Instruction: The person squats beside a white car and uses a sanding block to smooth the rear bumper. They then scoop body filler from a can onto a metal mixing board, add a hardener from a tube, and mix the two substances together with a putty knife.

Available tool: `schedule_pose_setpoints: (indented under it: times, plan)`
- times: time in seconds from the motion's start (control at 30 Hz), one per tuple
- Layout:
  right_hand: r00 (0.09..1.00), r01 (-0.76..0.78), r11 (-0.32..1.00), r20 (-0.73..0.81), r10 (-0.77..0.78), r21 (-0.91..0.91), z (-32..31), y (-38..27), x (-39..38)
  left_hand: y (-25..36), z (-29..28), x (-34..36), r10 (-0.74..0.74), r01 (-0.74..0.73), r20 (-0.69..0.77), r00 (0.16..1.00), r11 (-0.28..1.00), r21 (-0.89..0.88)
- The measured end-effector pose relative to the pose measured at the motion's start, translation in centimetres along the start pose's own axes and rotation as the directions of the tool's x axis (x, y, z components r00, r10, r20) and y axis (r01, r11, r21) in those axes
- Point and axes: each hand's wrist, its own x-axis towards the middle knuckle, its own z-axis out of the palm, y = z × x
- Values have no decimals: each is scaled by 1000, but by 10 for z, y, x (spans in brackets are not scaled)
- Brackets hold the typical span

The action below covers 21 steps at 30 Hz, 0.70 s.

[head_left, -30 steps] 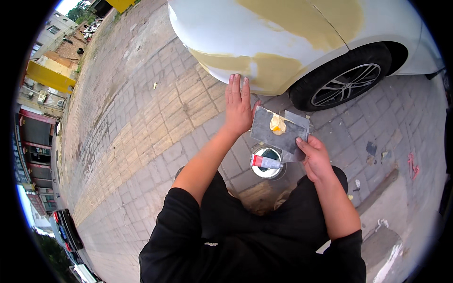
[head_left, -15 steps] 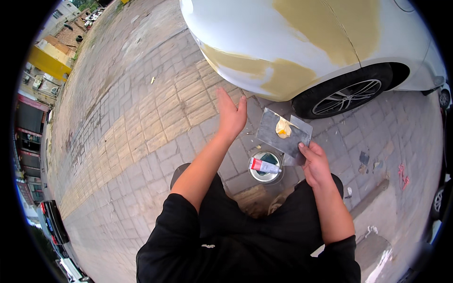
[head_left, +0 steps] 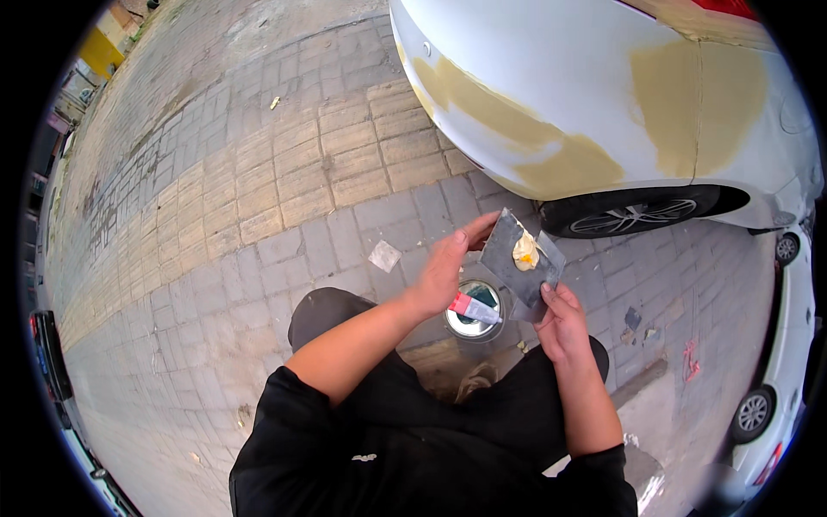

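My right hand [head_left: 560, 314] grips two overlapping thin grey metal plates [head_left: 500, 246]; the upper one carries a cream-coloured dollop [head_left: 525, 250] with an orange streak. My left hand [head_left: 452, 258] is at the upper plate's left edge, fingers extended and tips partly hidden there; whether they touch it I cannot tell. Below the plates, on the paving between my knees, stands an open metal tin [head_left: 472, 323] with a red-and-grey tube [head_left: 482, 310] lying across it. Just beyond my hands is a white car body [head_left: 586, 77] with yellowish patches and a black wheel [head_left: 629, 215].
Brick paving [head_left: 215, 258] surrounds me, with scraps [head_left: 384, 256] and pink shreds [head_left: 691, 362] on it. Another white car [head_left: 780, 362] stands at the right, a dark vehicle [head_left: 52, 353] at the far left. A yellow structure [head_left: 102, 52] is at the upper left.
My left hand has left the car panel and swung down and right to the plates' left edge. My view has shifted, showing more of the car and the vehicles on the right.
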Motion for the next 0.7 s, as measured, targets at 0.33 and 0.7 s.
schedule_pose_setpoints:
  times: [0.33,0.7]
  plan:
    - [991,133,991,-28,-133,17,-6,-5,-5,-23,9,153,726,-288,-189,661,478,830]
    - [983,155,987,-94,-157,-29,-16,-13,-25,-39,-64,202,543,-271,-595,592,830,487]
